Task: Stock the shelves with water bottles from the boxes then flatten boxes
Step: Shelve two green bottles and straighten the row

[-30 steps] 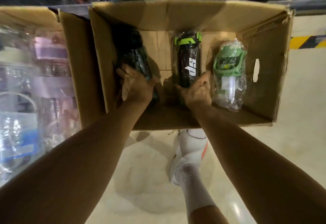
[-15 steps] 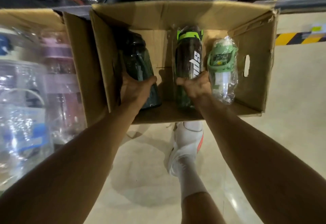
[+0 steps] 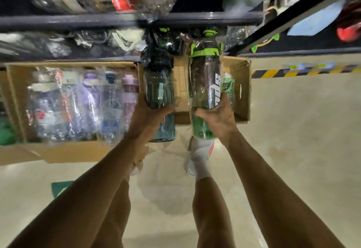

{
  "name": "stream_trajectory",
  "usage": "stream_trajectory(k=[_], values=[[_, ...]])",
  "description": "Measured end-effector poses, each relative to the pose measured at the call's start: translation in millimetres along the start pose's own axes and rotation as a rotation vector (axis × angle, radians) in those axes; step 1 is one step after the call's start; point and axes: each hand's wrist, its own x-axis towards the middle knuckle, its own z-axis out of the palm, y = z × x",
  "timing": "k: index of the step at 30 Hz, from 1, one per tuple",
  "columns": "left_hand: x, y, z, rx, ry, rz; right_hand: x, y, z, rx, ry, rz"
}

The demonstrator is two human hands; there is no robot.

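Note:
My left hand (image 3: pixel 149 116) grips a dark teal bottle (image 3: pixel 158 83) in clear wrap, held up above the cardboard box (image 3: pixel 243 91). In my right hand (image 3: pixel 216 116) is a black bottle with a lime-green lid (image 3: pixel 205 79), also wrapped, lifted beside the first. A pale green bottle (image 3: pixel 228 85) still lies in the box, mostly hidden behind the black one. Both lifted bottles point their lids toward the dark shelf rail (image 3: pixel 125 20).
A second cardboard box (image 3: pixel 64 152) on the left holds several wrapped bottles in purple, pink and blue. The shelves (image 3: pixel 293 15) above carry wrapped bottles. My feet in white shoes (image 3: pixel 199 156) stand on the beige floor. Yellow-black hazard tape (image 3: pixel 293 72) runs at right.
Both hands have lifted their bottles out of the box and up toward the shelf. The view has tilted up, so the box looks smaller and farther away.

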Motion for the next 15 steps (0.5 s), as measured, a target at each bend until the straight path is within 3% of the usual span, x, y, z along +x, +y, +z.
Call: stream_trajectory(k=[6, 15], values=[[-113, 86, -59, 0.037, -0.025, 0.094, -101, -104, -50, -0.003, -0.071, -0.137], [-304, 231, -136, -0.040, 0.103, 0.336, -281, -260, -101, 0.031, -0.123, -0.334]])
